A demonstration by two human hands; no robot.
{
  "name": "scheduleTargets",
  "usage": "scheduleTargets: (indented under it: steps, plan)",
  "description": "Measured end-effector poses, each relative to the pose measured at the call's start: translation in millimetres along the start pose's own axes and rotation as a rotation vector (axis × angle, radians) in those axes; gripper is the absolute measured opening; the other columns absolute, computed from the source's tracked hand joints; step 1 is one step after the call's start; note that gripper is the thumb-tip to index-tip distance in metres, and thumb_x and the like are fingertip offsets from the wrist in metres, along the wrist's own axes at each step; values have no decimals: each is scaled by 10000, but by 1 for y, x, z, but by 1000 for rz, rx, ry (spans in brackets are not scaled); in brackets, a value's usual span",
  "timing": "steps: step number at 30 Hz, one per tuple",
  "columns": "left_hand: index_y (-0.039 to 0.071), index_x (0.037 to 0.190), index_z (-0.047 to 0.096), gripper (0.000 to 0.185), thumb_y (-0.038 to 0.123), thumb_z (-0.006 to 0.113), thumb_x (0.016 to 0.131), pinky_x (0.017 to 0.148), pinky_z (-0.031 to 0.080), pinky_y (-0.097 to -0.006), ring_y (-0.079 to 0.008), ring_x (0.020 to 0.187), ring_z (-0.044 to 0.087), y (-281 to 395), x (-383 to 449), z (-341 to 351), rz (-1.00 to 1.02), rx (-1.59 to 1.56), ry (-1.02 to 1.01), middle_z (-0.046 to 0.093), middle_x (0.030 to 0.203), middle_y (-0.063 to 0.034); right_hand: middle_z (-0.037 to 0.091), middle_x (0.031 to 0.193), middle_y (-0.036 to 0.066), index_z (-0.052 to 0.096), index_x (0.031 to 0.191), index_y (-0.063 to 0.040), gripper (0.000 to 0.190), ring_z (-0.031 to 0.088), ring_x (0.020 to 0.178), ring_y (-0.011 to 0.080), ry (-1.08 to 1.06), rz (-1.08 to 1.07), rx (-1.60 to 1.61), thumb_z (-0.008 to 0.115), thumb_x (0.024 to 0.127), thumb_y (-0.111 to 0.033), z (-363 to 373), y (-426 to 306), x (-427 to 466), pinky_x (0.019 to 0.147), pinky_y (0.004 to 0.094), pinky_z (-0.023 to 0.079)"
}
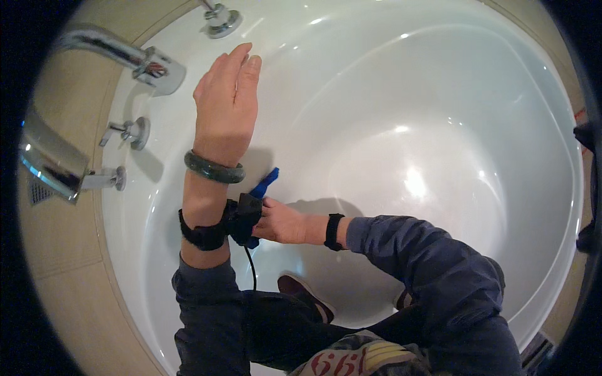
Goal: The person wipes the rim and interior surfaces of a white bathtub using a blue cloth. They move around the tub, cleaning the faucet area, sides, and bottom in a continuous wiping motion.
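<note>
My left hand (pixel 228 101) reaches forward over the white bathtub (pixel 324 145) with its fingers straight and its palm facing away from view. Nothing shows in its grasp. A dark green bangle (pixel 214 169) and a black strap with a small black device (pixel 244 216) and cable sit on that forearm. My right hand (pixel 282 223) comes in beneath the left wrist, low in the tub, with its fingers around a blue cloth (pixel 266 182). The device hides the fingertips and the cloth's middle. Another bit of blue shows below the device. A black band (pixel 334 231) circles the right wrist.
A chrome spout (pixel 160 70) and tap handles (pixel 134 133) (pixel 221 21) line the tub's left rim. A shiny curved chrome fitting (pixel 51 160) stands further left, near beige tiles (pixel 66 225). My shoes (pixel 303 293) stand inside the tub. Dark objects (pixel 585 188) lie beyond the right rim.
</note>
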State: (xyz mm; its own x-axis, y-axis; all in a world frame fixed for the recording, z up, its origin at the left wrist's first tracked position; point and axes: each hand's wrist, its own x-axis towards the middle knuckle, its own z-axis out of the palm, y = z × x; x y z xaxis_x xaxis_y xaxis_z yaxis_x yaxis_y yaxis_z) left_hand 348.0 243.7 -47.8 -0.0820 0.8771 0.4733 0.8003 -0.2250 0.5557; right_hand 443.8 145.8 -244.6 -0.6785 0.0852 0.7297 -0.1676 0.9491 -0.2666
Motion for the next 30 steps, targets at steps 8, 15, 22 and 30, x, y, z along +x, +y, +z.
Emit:
scheduleTargets:
  steps: [8, 15, 22, 30]
  plan:
    - [41, 1321, 594, 397, 272, 537, 1002, 1130, 279, -490, -412, 1351, 440, 17, -6, 55, 252, -18, -155, 633, 1282, -182, 587, 1094, 191, 590, 1171, -40, 481, 535, 1065, 396, 360, 889, -46, 643, 693, -32, -16, 45, -40, 913, 493, 419]
    - [88, 1378, 564, 456, 269, 590, 961, 1165, 214, -519, -372, 1449, 319, 10, -13, 91, 407, 470, -134, 462, 1507, -145, 417, 1406, 309, 371, 1383, 97, 539, 369, 1332, 476, 1031, 1096, -545, 550, 910, -88, -136, 196, -106, 1169, 511, 237]
    - [131, 1433, 532, 502, 258, 579, 949, 1187, 178, -545, -386, 1500, 231, 3, -31, 107, 391, 681, -128, 359, 1595, -130, 172, 1585, 360, 246, 1507, 113, 627, 168, 1482, 492, 1016, 1077, -346, 448, 970, -140, -112, 165, -42, 1228, 525, 122]
    - [119, 1435, 530, 481, 258, 539, 974, 1195, 158, -546, -392, 1508, 206, 7, -31, 111, 355, 677, -101, 308, 1623, -131, 362, 1499, 328, 447, 1413, 52, 583, 318, 1401, 510, 762, 861, -438, 500, 835, -5, -131, 149, -41, 1194, 556, 225]
